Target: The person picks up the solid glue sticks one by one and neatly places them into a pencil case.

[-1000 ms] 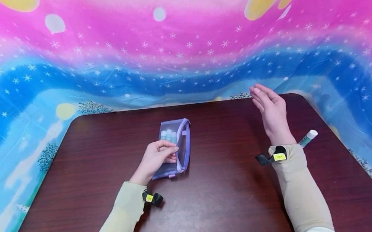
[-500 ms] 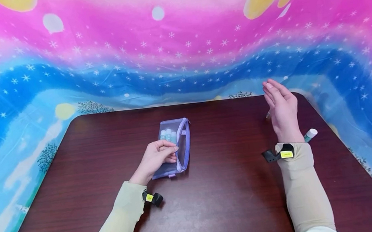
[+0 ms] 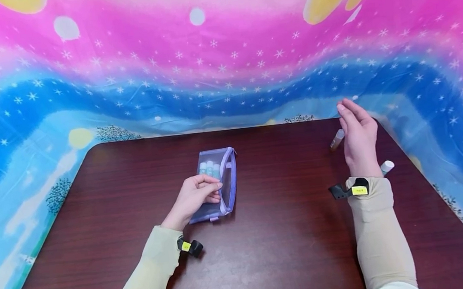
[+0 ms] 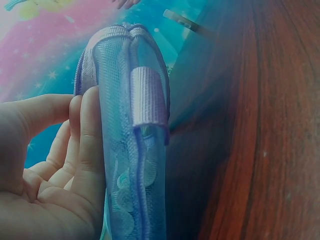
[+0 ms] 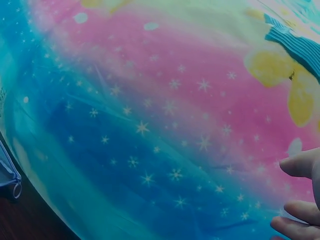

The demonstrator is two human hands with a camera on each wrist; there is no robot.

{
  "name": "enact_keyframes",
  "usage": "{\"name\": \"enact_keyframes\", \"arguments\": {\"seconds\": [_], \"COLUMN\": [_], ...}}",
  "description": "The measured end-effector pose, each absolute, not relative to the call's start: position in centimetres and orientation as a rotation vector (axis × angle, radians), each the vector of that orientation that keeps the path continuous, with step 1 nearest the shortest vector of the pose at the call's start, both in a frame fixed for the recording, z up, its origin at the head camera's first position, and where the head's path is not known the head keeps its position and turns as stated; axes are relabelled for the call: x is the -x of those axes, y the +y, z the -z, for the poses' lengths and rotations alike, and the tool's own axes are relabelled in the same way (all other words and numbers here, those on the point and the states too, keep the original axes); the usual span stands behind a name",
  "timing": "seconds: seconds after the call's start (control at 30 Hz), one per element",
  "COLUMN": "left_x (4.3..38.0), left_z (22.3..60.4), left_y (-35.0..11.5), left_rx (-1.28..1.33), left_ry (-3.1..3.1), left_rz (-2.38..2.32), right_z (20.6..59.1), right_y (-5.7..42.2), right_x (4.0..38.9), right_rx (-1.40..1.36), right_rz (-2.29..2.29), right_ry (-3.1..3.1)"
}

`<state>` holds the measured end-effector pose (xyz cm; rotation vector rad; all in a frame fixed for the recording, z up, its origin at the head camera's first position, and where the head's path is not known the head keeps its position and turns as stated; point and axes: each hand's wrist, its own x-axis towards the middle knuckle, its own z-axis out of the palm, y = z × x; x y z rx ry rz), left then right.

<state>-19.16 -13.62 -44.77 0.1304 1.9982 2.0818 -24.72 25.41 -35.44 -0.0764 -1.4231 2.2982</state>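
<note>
A purple mesh zip pouch (image 3: 230, 186) lies on the table with its zipped side gaping to the right. My left hand (image 3: 198, 195) pinches the near panel of that opening between thumb and fingers, seen closely in the left wrist view beside the mesh pouch (image 4: 132, 150). Several white-capped tubes with teal labels (image 3: 210, 169) show through the mesh. My right hand (image 3: 360, 141) is raised over the table's far right, its fingers extended and holding nothing. Beside it lies a clear-capped tube (image 3: 337, 139). A white-capped tube (image 3: 387, 166) is partly hidden behind the right wrist.
The dark wooden table (image 3: 283, 251) has rounded far corners. A pink and blue patterned cloth (image 3: 232, 70) hangs along its back and sides. Each wrist wears a black strap; the right strap (image 3: 349, 190) bears a yellow label.
My right hand has shifted rightward, uncovering the clear-capped tube and covering more of the white-capped tube behind the wrist. The left hand and pouch have stayed in place.
</note>
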Motion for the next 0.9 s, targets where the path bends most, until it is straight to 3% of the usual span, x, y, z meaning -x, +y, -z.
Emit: {"name": "enact_keyframes", "arguments": {"seconds": [0.9], "left_x": [19.1], "left_z": [44.7], "left_y": [-13.8], "left_rx": [-0.125], "left_ry": [2.011], "left_rz": [-2.067], "right_z": [36.5], "right_y": [27.0], "right_x": [25.6], "right_rx": [0.281], "right_rz": [-2.314], "right_ry": [-1.431]}}
